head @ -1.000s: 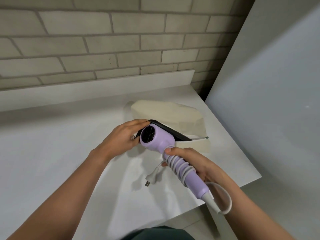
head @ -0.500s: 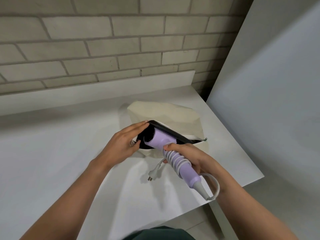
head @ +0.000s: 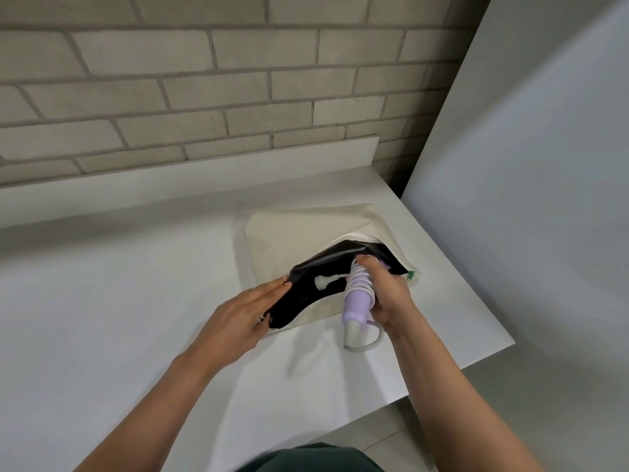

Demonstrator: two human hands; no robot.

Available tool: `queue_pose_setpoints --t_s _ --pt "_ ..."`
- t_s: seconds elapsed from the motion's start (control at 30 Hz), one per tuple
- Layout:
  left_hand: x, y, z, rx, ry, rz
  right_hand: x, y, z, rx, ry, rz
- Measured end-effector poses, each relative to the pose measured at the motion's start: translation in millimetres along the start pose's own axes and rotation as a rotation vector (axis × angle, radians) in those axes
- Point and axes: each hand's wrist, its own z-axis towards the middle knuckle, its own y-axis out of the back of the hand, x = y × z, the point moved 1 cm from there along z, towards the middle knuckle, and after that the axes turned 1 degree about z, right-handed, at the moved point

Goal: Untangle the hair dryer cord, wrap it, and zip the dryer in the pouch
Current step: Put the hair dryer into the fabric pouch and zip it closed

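I see the pouch (head: 299,233) lying on the white table (head: 102,301), on its right part and not far from the right edge. It is cream outside and black inside, and its mouth is open toward the near side.

My left hand (head: 238,315) is at the near left end of this mouth. The fingers lie almost straight over the black lip, and the thumb seems to be under it, so the hand pinches the lip and keeps it lifted.

My right hand (head: 388,294) is closed around the handle of the purple hair dryer (head: 357,303). The head of the dryer is already inside the pouch and I cannot see it. The handle stands out of the mouth and points to the near side.

The white cord (head: 360,279) is wound in several turns around the handle, under my fingers, and a short loop of it hangs below the handle end, just above the table. The plug (head: 323,281) lies inside the opening, on the black lining, left of the handle.

A small green zipper pull (head: 410,275) shows at the right end of the mouth, beside my right hand.

Behind the table there is a brick wall (head: 204,97), and a grey panel (head: 527,165) stands at the right.
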Motion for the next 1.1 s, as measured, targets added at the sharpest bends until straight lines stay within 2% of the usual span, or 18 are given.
queue_pose_setpoints --t_s 0.2,0.4,0.6,0.87,0.97,1.03,1.1 --pt "-16.4 -2.9 0.7 -0.055 -0.025 -0.041 -10.7 -11.7 7.3 -0.168 0.099 -0.014" --pt "-14.2 -0.9 1.3 -0.055 -0.014 -0.018 -21.3 -22.6 14.9 -0.261 0.183 -0.338" --pt "-12.3 -6.7 -5.7 -0.016 -0.005 -0.023 -26.6 -30.0 22.7 -0.224 0.171 -0.505" --pt "-13.4 -3.7 -0.9 -0.068 0.099 -0.104 -39.4 -18.6 14.2 -0.105 0.336 -0.639" --pt "-9.9 -6.4 -3.1 -0.083 0.103 -0.091 -61.0 5.7 -2.9 -0.023 0.536 -0.741" --pt "-9.5 -6.7 -3.4 -0.095 0.100 -0.087 -74.1 22.6 -15.6 0.080 0.833 -0.890" --pt "-10.8 -6.0 -2.4 -0.103 0.098 -0.086 -85.8 30.9 -15.9 0.220 1.149 -1.158"
